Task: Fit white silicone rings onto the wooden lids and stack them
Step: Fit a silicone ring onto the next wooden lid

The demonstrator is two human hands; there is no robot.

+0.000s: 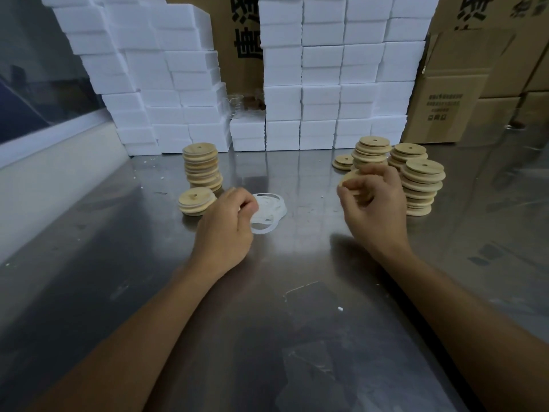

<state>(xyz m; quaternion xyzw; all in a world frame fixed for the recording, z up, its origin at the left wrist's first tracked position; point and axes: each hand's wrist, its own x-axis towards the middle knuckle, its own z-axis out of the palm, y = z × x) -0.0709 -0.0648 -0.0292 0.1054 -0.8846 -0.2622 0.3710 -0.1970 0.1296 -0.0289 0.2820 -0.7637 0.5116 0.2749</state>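
**Wooden lid in one hand, silicone ring under the other**

Wood and white silicone are about to meet. The right hand (372,200) pinches a single wooden lid (350,177) between curled fingers and thumb, lifted off the steel worktop (267,307) just in front of the unfitted stacks (421,185) at two o'clock. The left hand (227,224) curls its fingertips into the loose pile of silicone rings (267,212) at twelve o'clock; whether it has one ring alone cannot be told.

To do this step well, the person likely needs to separate just one ring, since these thin loops cling together. Then the lid should be held by its edge, rim exposed, and the ring stretched evenly round it so no part twists or rides up.

Finished lids appear to belong at eleven o'clock, on the short pile (196,200) beside the taller stack (202,166).
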